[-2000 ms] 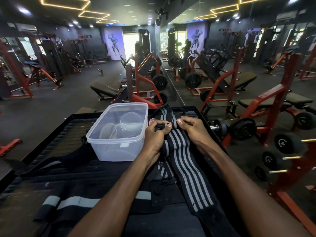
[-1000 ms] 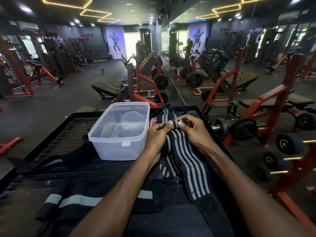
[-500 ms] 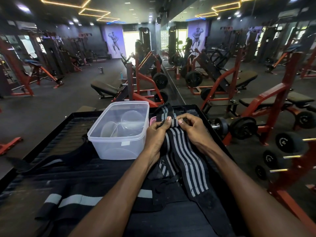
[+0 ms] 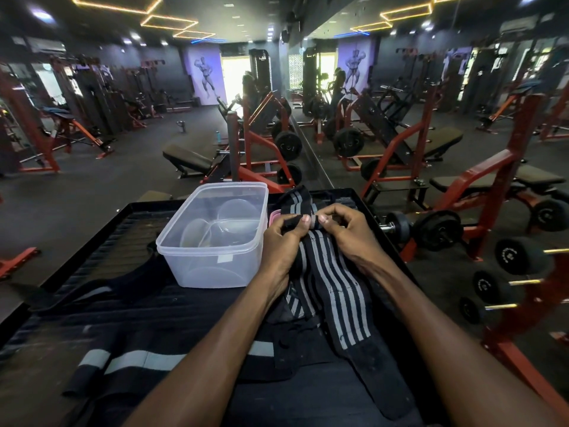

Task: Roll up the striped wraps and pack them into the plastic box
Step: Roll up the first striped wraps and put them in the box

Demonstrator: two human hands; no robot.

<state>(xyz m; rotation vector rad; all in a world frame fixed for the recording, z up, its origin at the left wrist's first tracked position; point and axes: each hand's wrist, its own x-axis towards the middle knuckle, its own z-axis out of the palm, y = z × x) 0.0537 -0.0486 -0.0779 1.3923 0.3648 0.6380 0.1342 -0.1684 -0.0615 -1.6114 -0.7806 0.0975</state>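
No text can be read anywhere: the white sticker (image 4: 224,259) on the plastic box (image 4: 215,235) looks blank, and the marks on the dumbbell heads (image 4: 511,255) and weight plates (image 4: 288,145) are too blurred.

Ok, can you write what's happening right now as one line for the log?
step: rolling | left hand: pinching striped wrap | right hand: pinching same wrap | plastic box: no wraps visible inside | second wrap: flat, unrolled
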